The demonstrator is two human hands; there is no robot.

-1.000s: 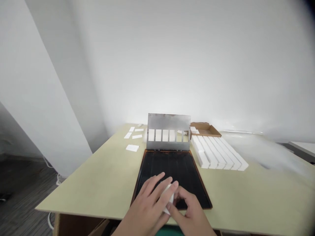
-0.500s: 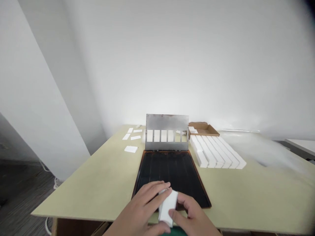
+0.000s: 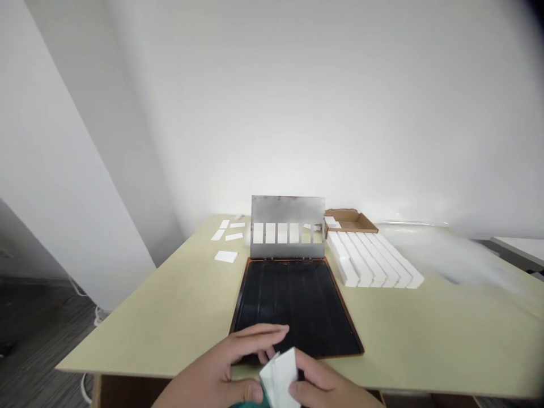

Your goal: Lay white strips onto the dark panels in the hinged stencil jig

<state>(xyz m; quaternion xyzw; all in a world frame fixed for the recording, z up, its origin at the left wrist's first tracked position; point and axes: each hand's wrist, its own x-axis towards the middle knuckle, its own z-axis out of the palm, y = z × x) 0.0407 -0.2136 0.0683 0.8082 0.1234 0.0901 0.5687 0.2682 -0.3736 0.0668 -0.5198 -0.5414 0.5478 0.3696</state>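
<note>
My right hand (image 3: 325,382) grips a small stack of white cards (image 3: 283,377) at the table's near edge, its thumb on the front face. The cards are slightly fanned, and their lower end goes out of the picture. To their left, my left hand (image 3: 229,362) is open, the forefinger stretched out and the thumb apart beneath it. Its other fingers curl near the cards' top left corner; whether they touch cannot be made out. Just beyond both hands lies a black tray (image 3: 297,306) with a brown rim, its metal lid plate (image 3: 289,207) with rectangular windows standing upright.
Several rows of white blocks (image 3: 374,260) lie right of the tray, with a shallow cardboard box (image 3: 352,221) behind them. Loose white cards (image 3: 233,237) and a thicker white piece (image 3: 226,256) lie at the left. Clear plastic wrap (image 3: 459,266) spreads over the table's right side.
My left hand has come off the top of the white cards and moved left, its fingers opening. The cards in my right hand have dropped slightly lower and fanned apart.
</note>
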